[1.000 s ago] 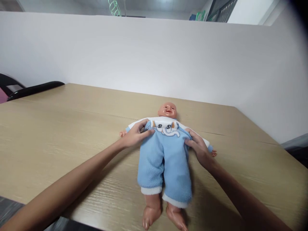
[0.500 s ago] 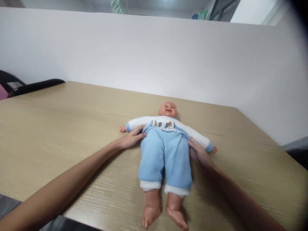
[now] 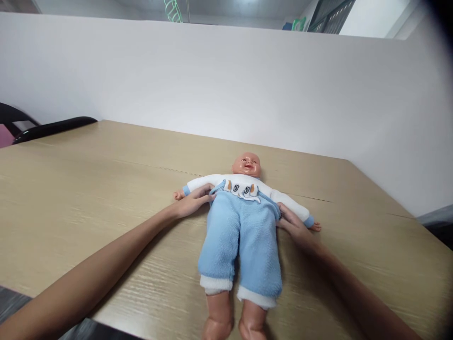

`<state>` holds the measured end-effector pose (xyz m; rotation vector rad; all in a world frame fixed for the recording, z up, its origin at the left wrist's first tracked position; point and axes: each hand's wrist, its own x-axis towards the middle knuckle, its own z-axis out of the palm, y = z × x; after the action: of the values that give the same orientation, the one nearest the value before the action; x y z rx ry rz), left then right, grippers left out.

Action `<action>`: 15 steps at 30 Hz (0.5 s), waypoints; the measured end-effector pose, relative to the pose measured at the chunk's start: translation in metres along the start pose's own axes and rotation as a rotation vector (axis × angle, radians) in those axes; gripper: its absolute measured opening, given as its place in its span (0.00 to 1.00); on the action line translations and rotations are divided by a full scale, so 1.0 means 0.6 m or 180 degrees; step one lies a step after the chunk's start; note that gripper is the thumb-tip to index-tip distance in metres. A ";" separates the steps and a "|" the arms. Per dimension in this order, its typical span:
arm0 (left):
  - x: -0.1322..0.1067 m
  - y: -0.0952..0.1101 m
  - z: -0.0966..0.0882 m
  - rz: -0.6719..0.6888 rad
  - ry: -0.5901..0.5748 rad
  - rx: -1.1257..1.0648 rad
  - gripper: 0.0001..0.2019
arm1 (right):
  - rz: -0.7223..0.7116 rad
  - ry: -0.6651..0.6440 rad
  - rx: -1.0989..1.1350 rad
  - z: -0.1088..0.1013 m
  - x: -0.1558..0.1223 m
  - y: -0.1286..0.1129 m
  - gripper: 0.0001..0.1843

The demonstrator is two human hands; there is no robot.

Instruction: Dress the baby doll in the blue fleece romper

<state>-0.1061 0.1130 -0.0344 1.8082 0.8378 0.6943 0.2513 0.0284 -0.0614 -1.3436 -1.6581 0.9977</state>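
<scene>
On the pale wooden table, a baby doll lies face up between the person's hands, feet nearest the person. Its blue trousers have just slid towards the person, the elephant patch now creased, so the work seems centred on the waist. The left hand and right hand each pinch one side of it, drawing the edge outward, the doll's belly between them

The left hand and right hand are placed at opposite sides of the trousers, the waist edge being grasped by bent fingers. The left forearm and right forearm are angled inward toward the trousers from either side.
</scene>
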 end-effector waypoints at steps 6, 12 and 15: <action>-0.005 -0.014 -0.027 0.0401 -0.0420 0.0647 0.17 | -0.0189 -0.0137 0.0061 -0.010 -0.014 -0.007 0.31; -0.001 -0.017 0.018 0.0045 -0.0160 -0.0694 0.08 | 0.0260 0.0338 0.0822 0.041 -0.013 -0.025 0.24; 0.000 -0.015 0.056 -0.0266 0.0423 -0.1914 0.08 | 0.0067 0.0791 0.0632 0.069 -0.008 -0.039 0.28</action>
<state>-0.0820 0.0975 -0.0545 1.1923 0.6896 0.9053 0.2051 0.0159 -0.0572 -1.2964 -1.3272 0.9392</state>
